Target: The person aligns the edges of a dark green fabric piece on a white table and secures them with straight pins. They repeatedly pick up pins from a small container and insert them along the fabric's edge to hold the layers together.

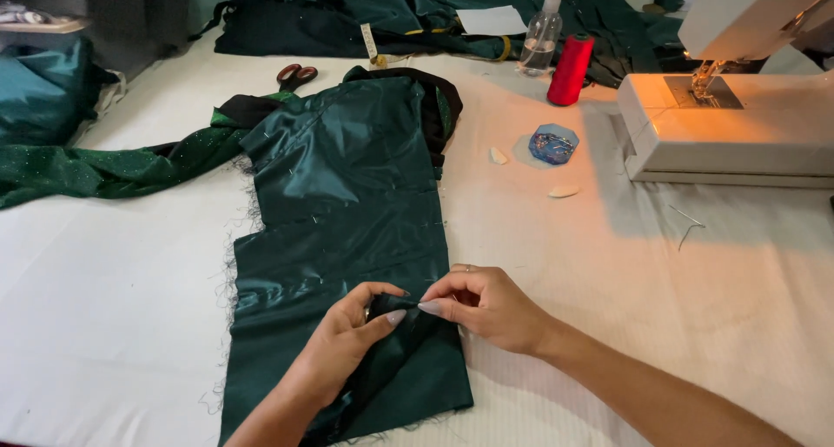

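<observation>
Satin, dark green and shiny, fills the middle of our view; this cut piece of cloth (pixel 347 238) lies flat on the white table (pixel 104 308), its left edge frayed, small pins dotted across it; we see both hands down at its lower end, meeting over a fold. Our left hand (pixel 347 338) comes in from below, fingers curled narrow, thumb and forefinger pinching a raised ridge of the cloth; our right hand (pixel 486 306) reaches in from the right, its fingers (pixel 432 307) drawn close together on that same ridge, a ring showing on one of them; whether a pin sits between them we cannot tell, it is too small.

Up the table, a sparkly green fabric (pixel 104 169) trails off to the left, touching the satin piece near its top corner; a pair of scissors (pixel 295 73) lies just beyond; a red spool of thread (pixel 570 69) stands upright beside a clear spray bottle (pixel 540 39); a small blue pin box (pixel 552 143) sits between the cloth and the white sewing machine (pixel 738 125), whose lamp throws warm light on the right side; two pale chalk pieces (pixel 563 191) lie near the box; more dark green cloth is heaped along the far edge.
</observation>
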